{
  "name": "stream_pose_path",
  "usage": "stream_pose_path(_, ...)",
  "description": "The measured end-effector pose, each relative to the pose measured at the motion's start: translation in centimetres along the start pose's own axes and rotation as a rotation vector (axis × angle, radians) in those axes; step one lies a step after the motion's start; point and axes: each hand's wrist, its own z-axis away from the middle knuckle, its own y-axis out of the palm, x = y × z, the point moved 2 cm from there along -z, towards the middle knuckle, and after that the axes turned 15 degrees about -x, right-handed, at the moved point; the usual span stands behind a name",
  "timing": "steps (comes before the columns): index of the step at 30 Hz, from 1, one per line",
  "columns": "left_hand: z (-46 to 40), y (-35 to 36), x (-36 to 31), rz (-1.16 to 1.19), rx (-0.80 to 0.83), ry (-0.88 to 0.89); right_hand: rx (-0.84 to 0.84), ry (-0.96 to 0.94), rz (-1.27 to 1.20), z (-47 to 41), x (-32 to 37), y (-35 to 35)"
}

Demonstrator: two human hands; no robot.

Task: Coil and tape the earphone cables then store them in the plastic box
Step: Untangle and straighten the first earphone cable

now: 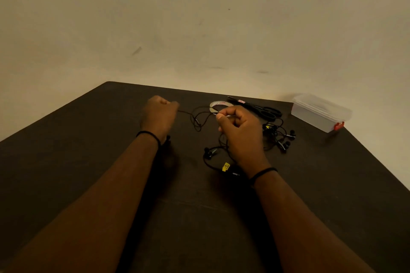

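A black earphone cable [195, 117] stretches between my two hands above the dark table [88, 150]. My left hand [159, 115] is closed in a fist on one end of it. My right hand [239, 131] pinches the cable between thumb and forefinger, and loose loops hang down between the hands. Below my right wrist lies another part of black cable with a yellow tag [225, 166] and earbuds [209, 152]. A second tangle of black earphones [280, 136] lies to the right. The clear plastic box [319, 112] with a red latch stands at the far right, lid on.
A roll of clear tape [216, 105] lies just behind my right hand. Black scissors [259, 109] lie beside it toward the box. A plain wall rises behind the table's far edge. The table's right edge runs close to the box.
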Motion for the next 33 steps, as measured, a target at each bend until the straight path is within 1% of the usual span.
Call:
stream_pose_path(1,0.3,0.2,-0.1,-0.063,0.034,0.047,-0.003,-0.021,-0.003,0.1,0.1,0.2)
stream_pose_path(3,1.0,0.7,-0.4,-0.065,0.144,0.107,-0.037,-0.071,0.031,0.3,0.2,0.3)
stream_pose_path(7,2.1,0.5,-1.1,0.04,0.403,0.1,-0.098,-0.09,-0.033,0.4,0.3,0.0)
stream_pose_path(9,2.1,0.4,-1.0,0.082,0.539,0.103,-0.11,-0.054,-0.117,0.3,0.5,-0.2)
stream_pose_path(11,2.0,0.4,-0.7,0.14,0.601,0.096,-0.093,-0.03,-0.183,0.1,0.6,-0.3)
stream_pose_path(15,2.3,0.4,-1.2,0.288,0.594,0.049,0.073,0.007,-0.238,0.0,1.2,-0.6)
stream_pose_path(16,2.3,0.3,-1.4,0.316,0.579,0.055,0.096,0.015,-0.2,0.1,1.1,-0.6)
stream_pose_path(17,2.3,0.3,-1.5,0.333,0.558,0.076,0.096,-0.011,-0.107,0.1,1.0,-0.6)
stream_pose_path(19,2.3,0.2,-1.7,0.349,0.523,0.123,0.038,-0.135,0.195,-0.1,0.4,-0.5)
stream_pose_path(20,2.3,0.2,-1.7,0.354,0.512,0.138,0.019,-0.15,0.273,-0.3,0.1,-0.5)
stream_pose_path(21,2.3,0.2,-1.7,0.359,0.503,0.148,0.031,-0.121,0.291,-0.3,0.0,-0.5)
stream_pose_path(23,2.2,0.2,-1.7,0.367,0.493,0.163,0.095,-0.049,0.271,-0.4,-0.3,-0.4)
stream_pose_path(25,2.3,0.3,-1.8,0.384,0.497,0.167,0.128,-0.041,0.25,-0.2,-0.4,-0.3)
stream_pose_path(28,2.7,0.4,-1.9,0.403,0.537,0.172,0.138,-0.032,0.146,0.0,0.0,0.1)
stream_pose_path(30,2.7,0.4,-1.9,0.404,0.567,0.174,0.109,-0.082,0.142,0.1,0.4,0.3)
stream_pose_path(31,2.8,0.4,-2.0,0.402,0.562,0.173,0.066,-0.126,0.155,0.1,0.6,0.3)
stream_pose_path(33,2.9,0.5,-2.0,0.377,0.472,0.149,-0.017,-0.186,0.131,0.0,1.0,0.0)
